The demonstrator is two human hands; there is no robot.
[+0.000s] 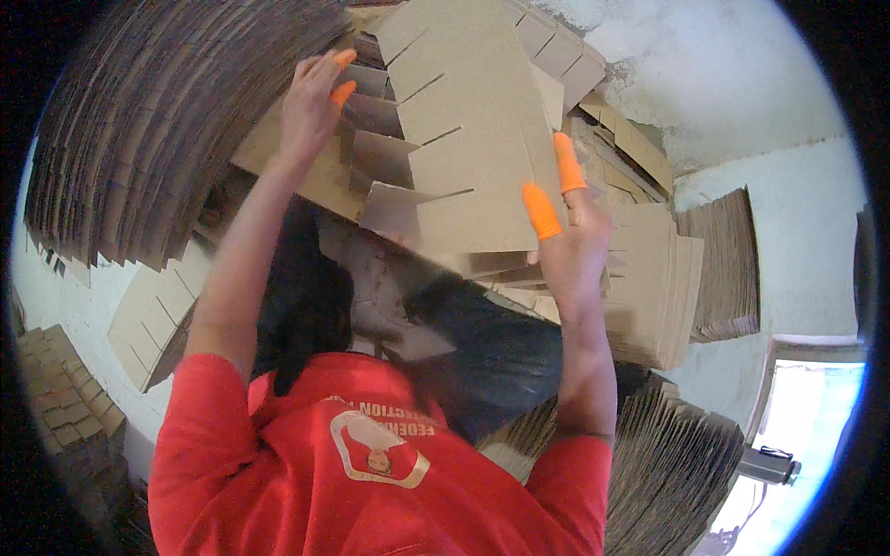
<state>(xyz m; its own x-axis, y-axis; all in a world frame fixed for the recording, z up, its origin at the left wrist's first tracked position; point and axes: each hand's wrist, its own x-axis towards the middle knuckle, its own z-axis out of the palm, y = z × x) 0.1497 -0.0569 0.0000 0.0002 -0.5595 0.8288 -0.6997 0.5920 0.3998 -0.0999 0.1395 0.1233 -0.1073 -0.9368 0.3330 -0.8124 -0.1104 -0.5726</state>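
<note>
Holding up a slotted cardboard sheet at the top middle of the frame, one hand on each side, probably so it stays flat and doesn't flop. Left hand over at the upper left, fingers curled round the far edge, clamped on, gripping the sheet itself. Right hand right of centre, two fingers straight and pressed flat against the near edge, more bracing than squeezing; can't tell what the other fingers are doing behind the board. Wearing orange finger cots on the tips of both hands, guessing for grip and to dodge cardboard cuts. Slots facing left, comb-style, sitting just above more slotted pieces underneath. Surrounded by stacked cardboard fanned across the upper left, another pile just beside the right wrist, all within easy reach.
</note>
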